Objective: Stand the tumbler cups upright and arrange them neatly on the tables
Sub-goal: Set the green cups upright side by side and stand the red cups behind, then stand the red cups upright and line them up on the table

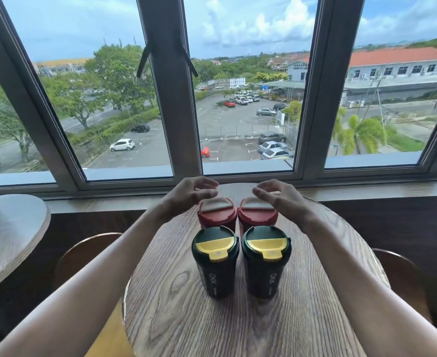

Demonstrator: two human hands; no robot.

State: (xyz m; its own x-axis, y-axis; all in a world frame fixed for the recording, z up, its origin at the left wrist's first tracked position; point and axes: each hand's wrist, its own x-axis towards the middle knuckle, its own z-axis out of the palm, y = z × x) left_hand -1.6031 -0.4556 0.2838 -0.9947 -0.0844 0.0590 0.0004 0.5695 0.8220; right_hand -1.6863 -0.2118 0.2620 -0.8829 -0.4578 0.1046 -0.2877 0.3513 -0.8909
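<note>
Hovering over the back pair of cups, both hands are open and empty. The left hand (192, 193) has its fingers loosely curled above the left red cup (216, 215); the right hand (280, 198) is likewise curled above the right red cup (257, 215). Whether any fingertip touches a lid cannot be told.

Four cups stand upright in a tight square on the round wooden table (176, 305). The two red cups are at the back, side by side. The two dark cups with yellow lids, left (215, 261) and right (265, 261), stand just in front. A second table (6, 233) lies to the left, well apart. A window (248, 99) rises behind.
</note>
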